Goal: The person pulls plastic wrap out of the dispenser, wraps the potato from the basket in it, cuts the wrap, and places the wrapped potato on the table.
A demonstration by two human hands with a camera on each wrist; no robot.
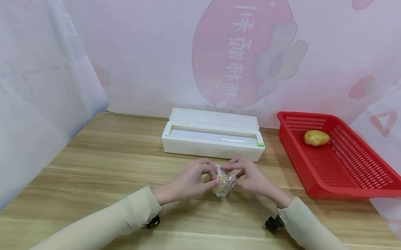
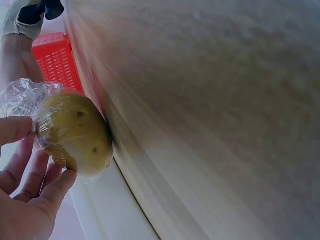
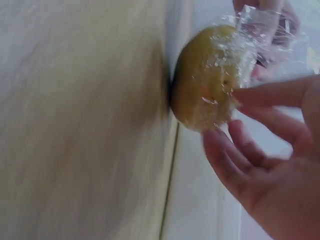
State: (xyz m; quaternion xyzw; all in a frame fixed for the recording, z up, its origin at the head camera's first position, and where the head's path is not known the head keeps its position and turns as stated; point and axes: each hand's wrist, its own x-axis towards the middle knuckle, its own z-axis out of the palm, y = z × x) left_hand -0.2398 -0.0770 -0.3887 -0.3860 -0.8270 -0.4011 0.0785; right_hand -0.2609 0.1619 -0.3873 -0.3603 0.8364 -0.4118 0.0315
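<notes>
A potato (image 2: 82,132) wrapped in clear cling film (image 1: 225,184) rests on the wooden table between both hands. Bunched film stands up along its top in both wrist views. My left hand (image 1: 191,180) holds it from the left, thumb and fingers curled at the film and the potato's side. From the other side my right hand (image 1: 252,178) grips the same bundle, its fingertips against the film-covered skin in the right wrist view. In the head view the fingers and film hide most of the potato.
Just behind the hands sits a white cling film dispenser box (image 1: 208,149), lid raised, with a green slider (image 1: 260,144) at its right end. A red plastic basket (image 1: 294,162) at the right holds another potato (image 1: 316,138). Printed cloth walls border the wooden table (image 1: 98,174).
</notes>
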